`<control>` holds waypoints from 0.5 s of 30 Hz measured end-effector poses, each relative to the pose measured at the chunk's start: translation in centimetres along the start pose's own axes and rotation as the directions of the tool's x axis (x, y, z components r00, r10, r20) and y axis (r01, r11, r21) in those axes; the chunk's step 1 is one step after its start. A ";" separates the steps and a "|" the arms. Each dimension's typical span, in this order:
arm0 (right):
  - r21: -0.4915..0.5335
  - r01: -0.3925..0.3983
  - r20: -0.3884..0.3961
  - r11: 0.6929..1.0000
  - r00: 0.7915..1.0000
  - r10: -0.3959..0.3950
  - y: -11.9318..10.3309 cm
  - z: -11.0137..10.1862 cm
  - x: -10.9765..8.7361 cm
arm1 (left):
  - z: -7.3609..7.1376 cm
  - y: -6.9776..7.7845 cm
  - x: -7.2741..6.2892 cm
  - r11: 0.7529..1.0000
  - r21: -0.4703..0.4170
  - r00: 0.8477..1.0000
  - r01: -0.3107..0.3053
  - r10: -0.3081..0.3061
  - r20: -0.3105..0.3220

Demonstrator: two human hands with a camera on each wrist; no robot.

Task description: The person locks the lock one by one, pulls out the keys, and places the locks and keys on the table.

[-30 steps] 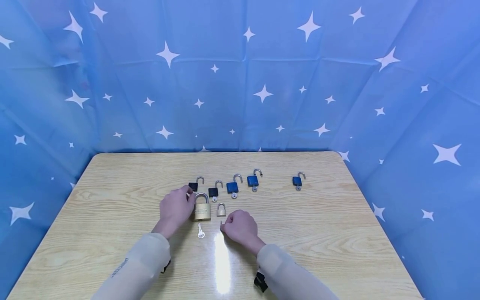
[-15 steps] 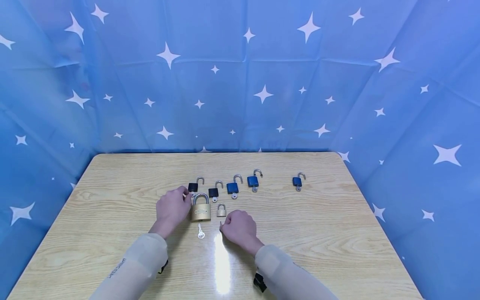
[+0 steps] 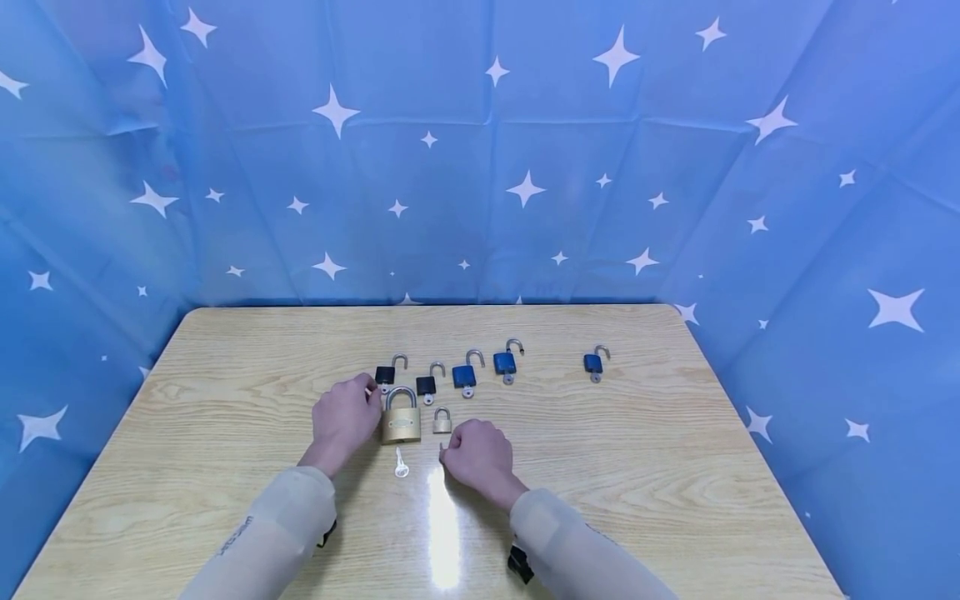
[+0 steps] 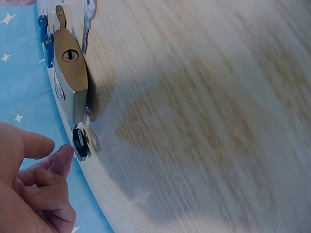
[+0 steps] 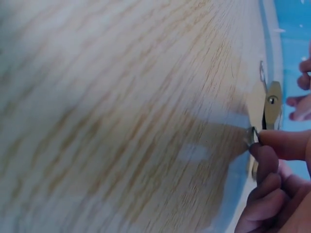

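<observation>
My left hand point(image 3: 347, 415) is just left of the large brass padlock point(image 3: 401, 426), whose shackle is closed. In the left wrist view, the thumb and fingers are loosely bent beside that padlock and a black padlock point(image 4: 80, 144), with nothing between them. My right hand point(image 3: 480, 454) pinches a small metal key point(image 5: 254, 135) between thumb and forefinger, most of it hidden by the fingers. Just beyond the key is a small brass padlock point(image 3: 442, 426), also closed. A loose silver key point(image 3: 401, 463) lies on the table in front of the large padlock.
Behind the brass padlocks, a row of padlocks with raised shackles and keys inserted includes a second black padlock point(image 3: 426, 385) and a blue padlock point(image 3: 464, 376). Another blue padlock point(image 3: 592, 363) sits apart to the right. A starred blue curtain point(image 3: 480, 150) hangs behind the wooden table point(image 3: 637, 467).
The large brass padlock has shifted slightly left and forward. My left hand has moved left, away from its shackle. The right hand stays almost where it was, still pinching the key.
</observation>
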State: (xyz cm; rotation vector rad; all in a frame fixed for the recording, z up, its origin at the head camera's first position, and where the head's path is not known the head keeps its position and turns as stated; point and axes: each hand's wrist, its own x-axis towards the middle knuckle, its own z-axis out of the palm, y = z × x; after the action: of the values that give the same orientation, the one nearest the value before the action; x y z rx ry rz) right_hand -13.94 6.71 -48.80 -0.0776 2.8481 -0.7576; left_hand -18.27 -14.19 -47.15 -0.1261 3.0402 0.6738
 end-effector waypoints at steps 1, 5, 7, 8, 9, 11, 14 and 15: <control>-0.001 0.000 0.002 1.000 1.000 0.000 0.0 0.0 0.0 | 0.0 0.0 0.0 1.000 0.003 1.000 0.001 -0.001 -0.001; 0.000 0.009 0.005 1.000 1.000 -0.009 0.1 0.0 0.0 | 0.0 0.0 0.2 1.000 0.003 1.000 0.007 -0.007 -0.003; 0.001 0.012 -0.001 1.000 1.000 -0.012 0.2 0.0 0.0 | 0.1 0.0 0.4 1.000 -0.004 1.000 0.011 -0.011 0.001; 0.005 0.014 -0.005 1.000 1.000 -0.013 0.3 -0.1 -0.1 | 0.1 0.0 0.5 1.000 -0.008 1.000 0.014 -0.014 0.003; 0.008 0.015 -0.008 1.000 1.000 -0.015 0.3 -0.2 -0.1 | 0.1 0.0 0.6 1.000 -0.010 1.000 0.016 -0.016 0.002; 0.029 0.018 -0.017 0.999 1.000 -0.018 0.5 -0.4 -0.1 | 0.2 0.0 0.9 1.000 -0.012 1.000 0.024 -0.024 0.000; 0.081 0.025 -0.036 0.996 0.999 -0.022 0.8 -0.8 0.0 | 0.4 -0.1 1.6 0.999 -0.002 0.999 0.041 -0.041 -0.011; 0.099 0.029 -0.040 0.995 0.999 -0.025 0.9 -0.9 0.1 | 0.5 -0.1 1.8 0.999 -0.001 0.999 0.045 -0.045 -0.012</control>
State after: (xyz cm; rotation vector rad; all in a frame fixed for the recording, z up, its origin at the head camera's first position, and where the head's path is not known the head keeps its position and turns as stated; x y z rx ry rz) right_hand -14.20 7.92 -48.48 -0.0883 2.8456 -0.9148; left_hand -20.08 -14.17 -47.70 -0.1989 3.0380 0.6743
